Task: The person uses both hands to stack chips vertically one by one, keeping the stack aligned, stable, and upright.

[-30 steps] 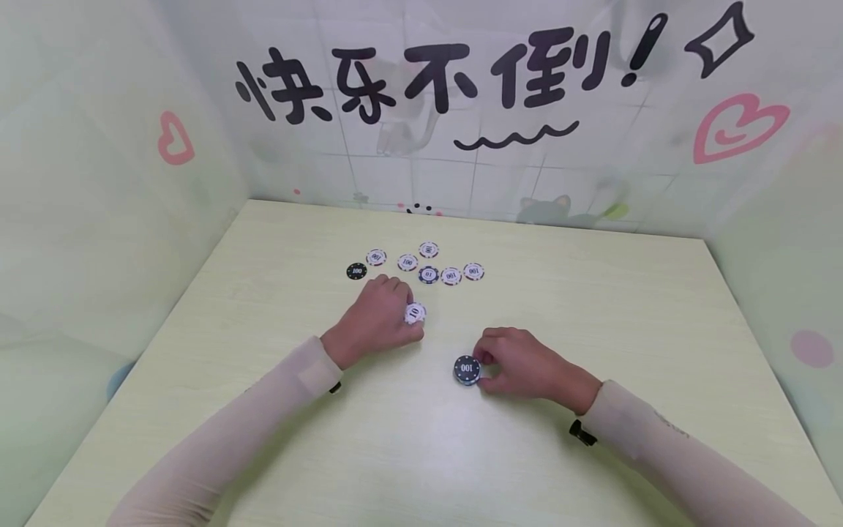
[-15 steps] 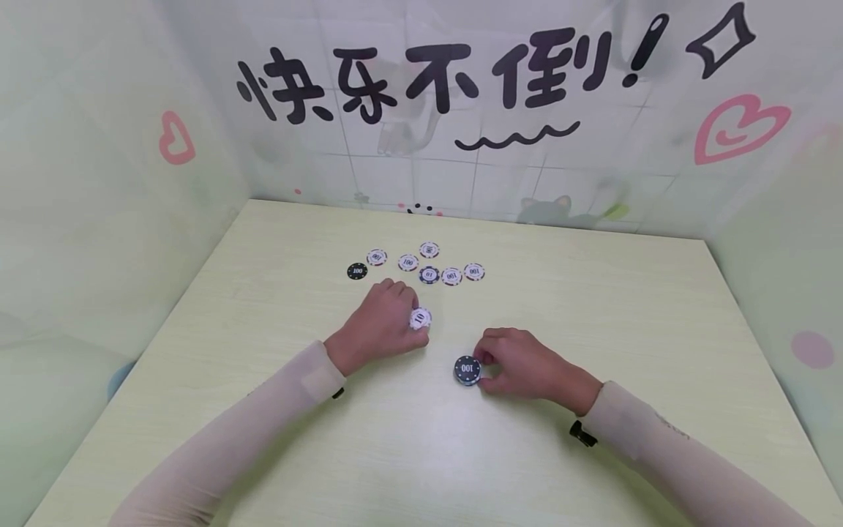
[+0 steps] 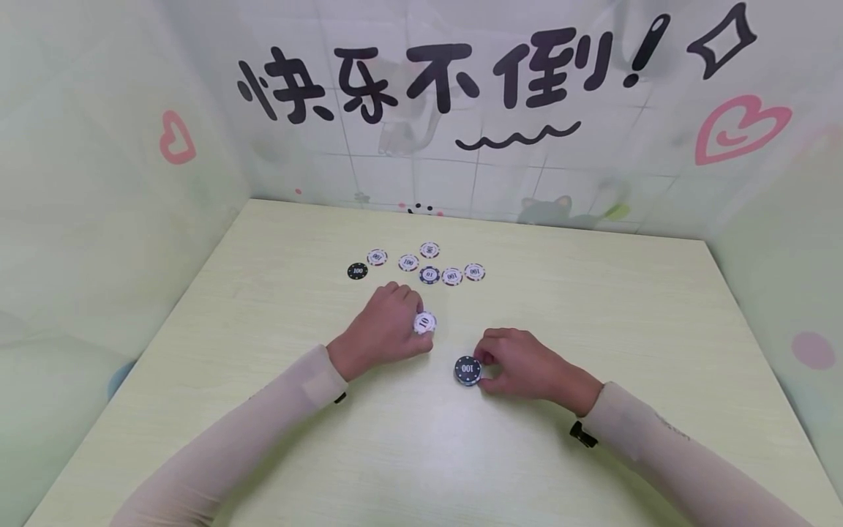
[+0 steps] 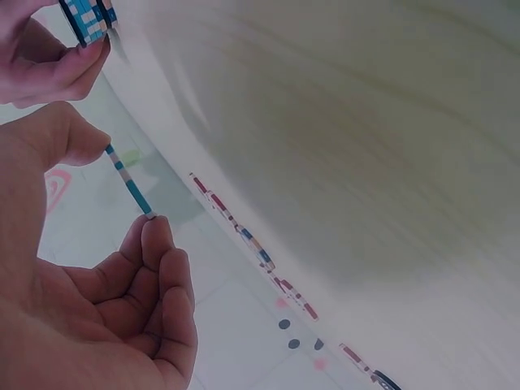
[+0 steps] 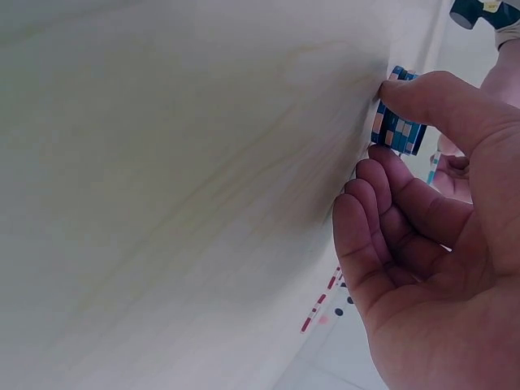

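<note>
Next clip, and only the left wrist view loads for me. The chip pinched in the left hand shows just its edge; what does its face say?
Observer: In the head view, the chip in the left hand has a white face marked 10.
Operator: And the stack in the right hand?
Observer: Its top chip is marked 100.
Operator: Any number on the black chip at my lower right edge?
Observer: Yes, 100, face up.
</note>
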`<state>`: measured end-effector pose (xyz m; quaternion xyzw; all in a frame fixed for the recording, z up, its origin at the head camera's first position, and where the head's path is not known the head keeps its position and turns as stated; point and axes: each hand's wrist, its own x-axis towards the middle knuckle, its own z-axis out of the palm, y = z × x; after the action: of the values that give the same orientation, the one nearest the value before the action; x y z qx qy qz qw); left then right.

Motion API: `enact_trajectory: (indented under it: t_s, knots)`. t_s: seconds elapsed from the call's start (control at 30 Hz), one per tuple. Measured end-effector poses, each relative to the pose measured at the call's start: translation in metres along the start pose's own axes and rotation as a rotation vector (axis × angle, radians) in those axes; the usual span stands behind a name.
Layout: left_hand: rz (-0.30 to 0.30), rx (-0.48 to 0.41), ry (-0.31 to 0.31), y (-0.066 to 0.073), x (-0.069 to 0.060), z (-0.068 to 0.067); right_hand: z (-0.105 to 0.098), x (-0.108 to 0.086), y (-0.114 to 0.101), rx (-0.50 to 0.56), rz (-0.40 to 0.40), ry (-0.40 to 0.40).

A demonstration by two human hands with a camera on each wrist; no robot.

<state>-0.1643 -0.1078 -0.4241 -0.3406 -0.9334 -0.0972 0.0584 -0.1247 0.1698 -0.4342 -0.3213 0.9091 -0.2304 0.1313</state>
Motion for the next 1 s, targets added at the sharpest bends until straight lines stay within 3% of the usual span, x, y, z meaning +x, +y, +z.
enact_trajectory:
  t_s: [0.5, 0.87, 1.0]
  knots:
    - [0.045, 0.013, 0.03, 0.014, -0.003, -0.002, -0.002, 0.002, -0.002, -0.01, -0.011, -0.006]
    - [0.117, 0.02, 0.093, 0.027, -0.005, 0.001, -0.001, 0.002, -0.003, -0.006, -0.004, -0.006]
    - [0.134, 0.018, 0.085, 0.034, -0.005, 0.001, -0.001, 0.001, -0.001, -0.004, -0.008, -0.003]
